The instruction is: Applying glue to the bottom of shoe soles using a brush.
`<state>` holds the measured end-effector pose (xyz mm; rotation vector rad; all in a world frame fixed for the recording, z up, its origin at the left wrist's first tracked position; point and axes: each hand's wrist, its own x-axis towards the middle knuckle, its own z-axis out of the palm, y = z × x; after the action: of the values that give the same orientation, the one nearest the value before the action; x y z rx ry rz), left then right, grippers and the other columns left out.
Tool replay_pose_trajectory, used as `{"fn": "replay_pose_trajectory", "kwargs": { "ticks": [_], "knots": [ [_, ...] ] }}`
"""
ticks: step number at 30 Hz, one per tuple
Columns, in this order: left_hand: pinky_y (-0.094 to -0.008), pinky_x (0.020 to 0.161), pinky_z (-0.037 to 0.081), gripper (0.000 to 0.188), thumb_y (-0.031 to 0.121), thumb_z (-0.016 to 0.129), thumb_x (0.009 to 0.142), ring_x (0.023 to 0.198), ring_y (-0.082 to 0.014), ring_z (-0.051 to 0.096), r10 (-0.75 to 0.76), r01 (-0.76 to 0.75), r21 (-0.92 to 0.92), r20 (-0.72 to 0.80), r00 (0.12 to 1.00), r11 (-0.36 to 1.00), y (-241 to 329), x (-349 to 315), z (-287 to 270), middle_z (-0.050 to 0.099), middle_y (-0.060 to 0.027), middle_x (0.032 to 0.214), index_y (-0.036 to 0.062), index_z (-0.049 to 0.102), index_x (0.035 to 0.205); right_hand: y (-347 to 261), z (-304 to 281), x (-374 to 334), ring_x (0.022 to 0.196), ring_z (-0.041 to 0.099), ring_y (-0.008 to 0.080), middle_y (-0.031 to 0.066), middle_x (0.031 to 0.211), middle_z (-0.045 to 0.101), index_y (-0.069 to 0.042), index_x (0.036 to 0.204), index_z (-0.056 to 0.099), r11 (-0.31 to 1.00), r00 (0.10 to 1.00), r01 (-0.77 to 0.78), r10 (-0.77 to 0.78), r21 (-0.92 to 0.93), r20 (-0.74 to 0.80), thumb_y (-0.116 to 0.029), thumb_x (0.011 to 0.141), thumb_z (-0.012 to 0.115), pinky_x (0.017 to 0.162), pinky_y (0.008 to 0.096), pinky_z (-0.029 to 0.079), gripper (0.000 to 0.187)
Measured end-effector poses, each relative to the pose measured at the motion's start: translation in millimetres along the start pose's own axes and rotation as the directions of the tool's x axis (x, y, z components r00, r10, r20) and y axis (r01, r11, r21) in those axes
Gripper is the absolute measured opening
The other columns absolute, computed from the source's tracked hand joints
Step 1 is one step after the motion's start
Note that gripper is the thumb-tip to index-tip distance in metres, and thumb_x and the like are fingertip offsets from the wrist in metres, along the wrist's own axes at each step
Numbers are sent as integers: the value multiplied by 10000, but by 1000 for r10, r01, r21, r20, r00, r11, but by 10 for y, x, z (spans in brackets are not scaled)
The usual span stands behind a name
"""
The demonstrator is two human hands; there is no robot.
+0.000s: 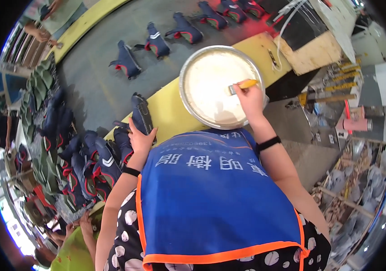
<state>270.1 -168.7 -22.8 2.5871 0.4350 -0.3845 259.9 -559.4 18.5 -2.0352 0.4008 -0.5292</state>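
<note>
My right hand pinches a brush with a yellow handle over a wide metal basin. Its bristle end is at the surface of the cream-white liquid in the basin. On the left, my left hand grips the near end of a dark navy shoe upper, thumb on one side and a finger on the other. That upper lies at the edge of the yellow bench strip, its sole side partly in view.
More navy uppers with red edging are heaped at left, beside green pieces. A spaced row of uppers lies along the grey belt. Co-workers' hands show at far left; a pink bottle stands right.
</note>
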Motion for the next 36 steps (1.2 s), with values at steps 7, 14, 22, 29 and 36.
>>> {"fn": "replay_pose_trajectory", "kwargs": {
  "ticks": [7, 14, 22, 29, 36],
  "knots": [
    [-376, 851, 555, 824, 176, 793, 715, 984, -291, 662, 17, 276, -643, 410, 912, 715, -225, 602, -15, 626, -172, 1133, 53, 370, 1411, 10, 187, -7, 665, 651, 268, 124, 754, 663, -37, 859, 649, 936, 991, 53, -6, -349, 135, -213, 812, 761, 636, 367, 518, 214],
    [-320, 870, 556, 629, 87, 589, 871, 1022, -220, 654, 396, 409, -799, 582, 711, 441, 735, -144, -1199, 612, -137, 1247, 26, 370, 1457, -621, -135, -59, 724, 680, 187, 88, 828, 687, -33, 909, 670, 993, 989, 113, -109, 39, -98, -186, 830, 768, 665, 294, 539, 198],
    [-272, 888, 540, 684, 107, 558, 885, 1076, -156, 628, 429, 291, -573, 793, 432, 766, 1421, -228, -1330, 578, -123, 1313, 6, 294, 1508, -777, -279, -151, 824, 666, 223, 42, 897, 672, -102, 949, 701, 980, 975, 195, -198, -44, -100, -160, 805, 780, 826, 354, 483, 174],
    [-260, 757, 593, 590, 119, 548, 887, 898, -150, 695, 383, 416, -444, 896, 226, 794, 1753, -267, -1247, 641, -142, 1169, 1, 368, 1436, -1421, -449, -308, 860, 626, 132, -34, 890, 647, -192, 931, 719, 794, 778, 607, -600, 20, 185, -208, 780, 772, 992, 397, 341, 161],
    [-256, 734, 589, 603, 151, 543, 899, 902, -161, 693, 413, 496, -460, 887, 209, 737, 1697, -286, -1224, 649, -158, 1170, -2, 358, 1452, -1082, -522, -187, 806, 613, 186, -21, 868, 656, -173, 902, 715, 853, 860, 510, -501, -110, 98, -182, 790, 754, 859, 372, 399, 119]
  ]
}}
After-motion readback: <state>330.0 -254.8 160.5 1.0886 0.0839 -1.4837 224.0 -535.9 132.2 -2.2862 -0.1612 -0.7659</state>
